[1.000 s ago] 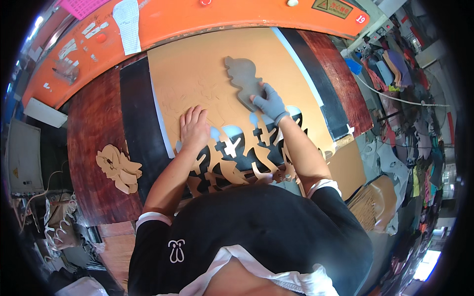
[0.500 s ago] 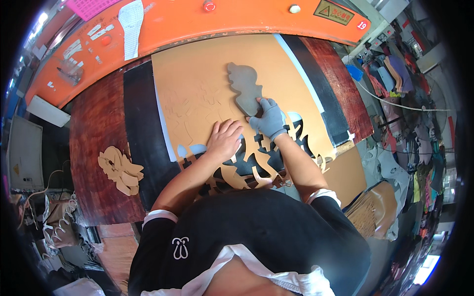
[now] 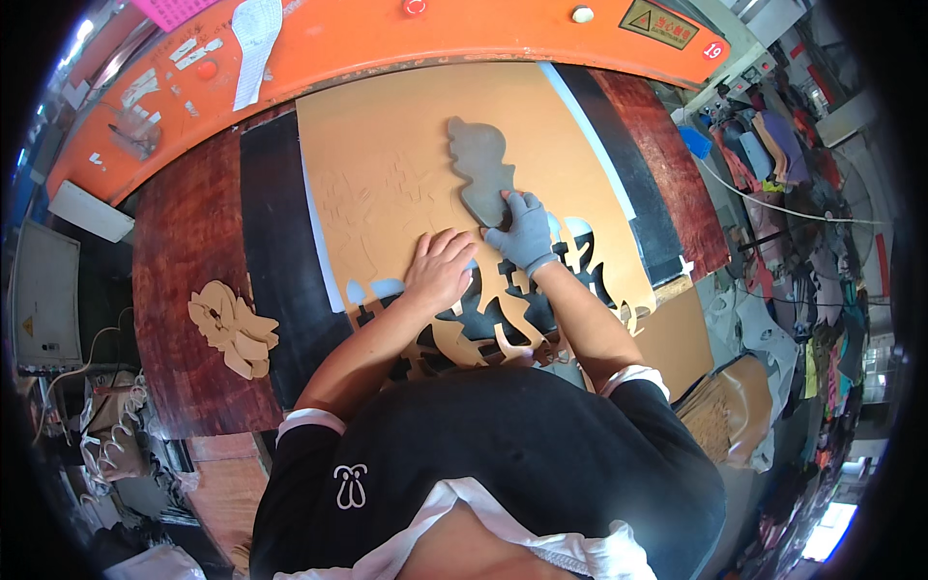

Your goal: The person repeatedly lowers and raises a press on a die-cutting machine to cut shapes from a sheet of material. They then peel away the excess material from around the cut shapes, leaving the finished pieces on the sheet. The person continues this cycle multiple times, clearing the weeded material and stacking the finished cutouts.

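Observation:
A tan sheet of leather-like material (image 3: 387, 126) covers the middle of the work surface, with shaped holes cut through its near part. On it lies a grey, wavy-edged cutting die (image 3: 480, 164). My right hand (image 3: 527, 235), in a grey glove with bare fingertips, grips the near end of this die. Bare and spread flat, my left hand (image 3: 440, 268) presses on the sheet beside the cut-out holes, left of the right hand. Fine cut outlines show in the sheet to the left of the die.
An orange machine beam (image 3: 348, 43) spans the far side. A pile of tan cut pieces (image 3: 232, 331) lies on the reddish-brown board (image 3: 184, 290) at left. At right, tan material (image 3: 744, 411) hangs below the table's edge, and a white cord (image 3: 773, 201) crosses.
Both hands and the die stay almost where they were on the sheet. The whole view has shifted slightly.

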